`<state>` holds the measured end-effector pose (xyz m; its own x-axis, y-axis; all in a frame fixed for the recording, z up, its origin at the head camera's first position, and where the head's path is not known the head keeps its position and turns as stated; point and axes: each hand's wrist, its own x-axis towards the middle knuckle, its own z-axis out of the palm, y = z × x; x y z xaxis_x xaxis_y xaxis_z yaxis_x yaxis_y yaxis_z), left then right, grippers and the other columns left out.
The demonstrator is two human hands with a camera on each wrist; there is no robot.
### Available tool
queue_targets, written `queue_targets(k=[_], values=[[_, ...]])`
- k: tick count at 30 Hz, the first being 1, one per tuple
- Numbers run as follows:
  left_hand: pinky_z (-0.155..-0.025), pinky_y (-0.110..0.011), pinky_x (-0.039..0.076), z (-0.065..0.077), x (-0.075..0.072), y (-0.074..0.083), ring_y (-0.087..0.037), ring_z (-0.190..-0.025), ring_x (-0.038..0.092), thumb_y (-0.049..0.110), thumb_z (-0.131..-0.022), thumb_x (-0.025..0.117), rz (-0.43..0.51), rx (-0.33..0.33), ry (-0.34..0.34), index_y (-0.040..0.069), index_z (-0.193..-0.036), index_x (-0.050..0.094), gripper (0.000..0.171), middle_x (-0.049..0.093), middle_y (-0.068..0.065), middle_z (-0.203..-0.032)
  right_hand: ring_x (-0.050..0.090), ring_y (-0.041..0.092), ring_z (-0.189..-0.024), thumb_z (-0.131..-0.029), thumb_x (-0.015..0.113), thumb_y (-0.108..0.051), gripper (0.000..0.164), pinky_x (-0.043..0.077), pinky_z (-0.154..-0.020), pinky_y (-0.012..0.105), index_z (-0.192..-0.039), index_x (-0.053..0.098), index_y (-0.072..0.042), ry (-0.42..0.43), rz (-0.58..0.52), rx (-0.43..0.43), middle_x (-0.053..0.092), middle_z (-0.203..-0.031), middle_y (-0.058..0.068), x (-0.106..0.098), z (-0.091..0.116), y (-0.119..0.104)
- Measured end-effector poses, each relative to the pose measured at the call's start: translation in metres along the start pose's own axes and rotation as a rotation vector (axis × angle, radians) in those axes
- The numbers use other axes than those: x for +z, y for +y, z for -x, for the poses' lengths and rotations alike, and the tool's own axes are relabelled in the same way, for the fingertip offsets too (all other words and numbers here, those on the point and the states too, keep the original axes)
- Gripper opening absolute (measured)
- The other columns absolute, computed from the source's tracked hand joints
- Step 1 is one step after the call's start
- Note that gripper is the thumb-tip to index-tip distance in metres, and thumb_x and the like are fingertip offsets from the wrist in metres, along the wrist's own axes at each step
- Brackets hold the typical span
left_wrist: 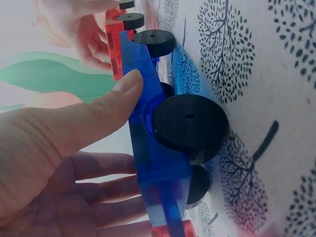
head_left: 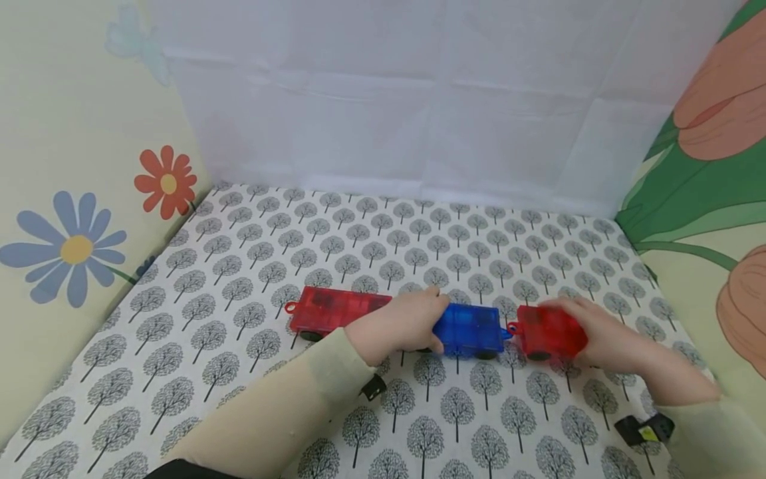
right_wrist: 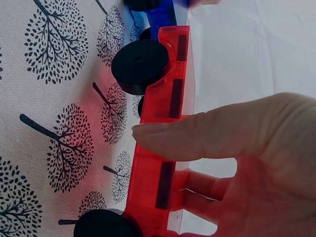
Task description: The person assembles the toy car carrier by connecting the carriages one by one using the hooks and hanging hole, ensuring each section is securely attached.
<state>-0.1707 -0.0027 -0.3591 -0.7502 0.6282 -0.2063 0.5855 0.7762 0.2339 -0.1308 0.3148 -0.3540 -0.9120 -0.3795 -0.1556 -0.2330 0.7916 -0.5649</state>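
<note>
Blue wheeled car (head_left: 469, 329) is being gripped, fingers clamped, by the left hand (head_left: 407, 324); the right hand (head_left: 604, 336) is clamping the adjoining red car (head_left: 547, 331).

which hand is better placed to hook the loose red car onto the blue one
Right, probably. The right hand already grips the red car on the right, whose hook sits just beside the blue car. The left hand grips the blue car's far end, steadying it.

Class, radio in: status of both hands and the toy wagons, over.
Left hand grips blue wagon. Right hand grips right red wagon. Left red wagon behind. Nothing in the way.
</note>
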Motion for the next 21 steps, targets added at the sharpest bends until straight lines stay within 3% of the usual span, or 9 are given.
queue_targets(k=[21], values=[[-0.091, -0.037, 0.048, 0.0002, 0.0012, -0.0010, -0.021, -0.100, 0.059, 0.044, -0.077, 0.084, -0.024, 0.015, 0.015, 0.007, -0.135, 0.055, 0.075, 0.057, -0.006, -0.117, 0.050, 0.047, -0.104, -0.049, 0.082, 0.015, 0.099, 0.054, -0.066, 0.043, -0.140, 0.050, -0.010, -0.014, 0.052, -0.002, 0.049, -0.125, 0.029, 0.0077, -0.0025, 0.0087]])
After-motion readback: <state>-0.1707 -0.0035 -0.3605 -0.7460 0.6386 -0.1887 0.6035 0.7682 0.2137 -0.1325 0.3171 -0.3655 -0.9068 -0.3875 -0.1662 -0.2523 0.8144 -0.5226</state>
